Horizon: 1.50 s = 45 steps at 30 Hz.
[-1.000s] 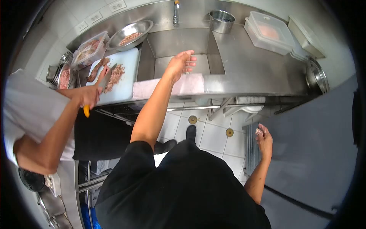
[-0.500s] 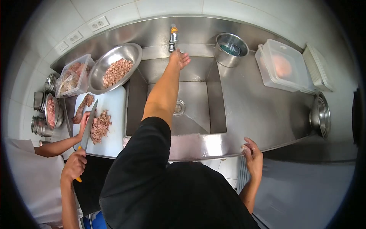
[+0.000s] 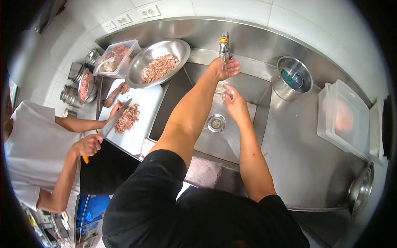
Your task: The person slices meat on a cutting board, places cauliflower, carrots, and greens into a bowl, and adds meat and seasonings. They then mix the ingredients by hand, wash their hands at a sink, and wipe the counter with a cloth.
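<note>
My left hand [image 3: 226, 68] is under the faucet [image 3: 224, 47], fingers stretched out and holding nothing. A thin stream of water runs from the spout onto it. Just below and to its right, my right hand [image 3: 234, 102] hovers over the metal sink [image 3: 196, 142], with fingers apart and nothing in it. Both hands are separate from each other. The round drain [image 3: 216, 123] shows at the bottom of the basin between my forearms, and water splashes near the back wall of the basin.
At left, a co-worker holds a knife [image 3: 115, 118] over chopped meat [image 3: 127, 120] on a white cutting board [image 3: 142, 111]. Behind it stand a bowl [image 3: 182, 51] of diced meat and a plastic container [image 3: 131, 50]. A metal pot [image 3: 285, 89] and lidded container [image 3: 351, 107] stand right.
My right hand has moved from the counter's front edge into the sink area near my left hand. Water now runs over my left hand. The view has shifted left.
</note>
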### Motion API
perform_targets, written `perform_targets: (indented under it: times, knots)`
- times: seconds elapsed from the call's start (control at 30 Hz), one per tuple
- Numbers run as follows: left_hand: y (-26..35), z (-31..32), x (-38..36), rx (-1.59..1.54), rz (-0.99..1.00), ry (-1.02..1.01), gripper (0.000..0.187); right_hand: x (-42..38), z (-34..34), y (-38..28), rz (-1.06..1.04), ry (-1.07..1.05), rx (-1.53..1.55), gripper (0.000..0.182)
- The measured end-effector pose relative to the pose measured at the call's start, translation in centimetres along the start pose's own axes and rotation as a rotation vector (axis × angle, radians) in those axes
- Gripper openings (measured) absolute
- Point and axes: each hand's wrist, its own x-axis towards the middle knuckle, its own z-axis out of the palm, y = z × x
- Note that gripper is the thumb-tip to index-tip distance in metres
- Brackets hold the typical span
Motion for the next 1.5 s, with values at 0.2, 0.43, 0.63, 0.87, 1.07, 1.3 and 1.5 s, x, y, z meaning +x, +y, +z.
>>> perform_targets:
  times: [0.2, 0.43, 0.63, 0.87, 1.07, 1.3, 1.5]
  knots:
    - [-3.2, -2.6, -4.1, 0.07, 0.018, -0.136, 0.058, 3.6, 2.0, 0.7, 0.13, -0.07, 0.439, 0.028]
    - [-9.5, -1.7, -7.2, 0.079, 0.343, 0.271, 0.051, 7.7, 7.0, 6.2, 0.165, 0.075, 0.412, 0.038]
    - [-8.6, -4.5, -4.4, 0.247, 0.251, 0.482, 0.035, 3.4, 3.5, 2.9, -0.067, -0.009, -0.203, 0.039]
    - [-10.9, -0.9, -7.3, -0.311, 0.419, 0.318, 0.04, 4.4, 5.2, 7.0, -0.076, -0.211, 0.487, 0.065]
    - [-9.9, 0.5, -9.3, -0.293, 0.356, 0.257, 0.053, 10.0, 8.5, 11.3, -0.114, -0.12, 0.275, 0.069]
    - [-11.2, 0.6, -9.6, -0.369, 0.429, 0.195, 0.056, 9.7, 7.3, 7.5, 0.194, 0.015, 0.309, 0.066]
    - [-9.8, -2.6, -8.0, -0.271, 0.391, 0.346, 0.036, 3.6, 3.9, 5.8, -0.13, -0.148, 0.383, 0.047]
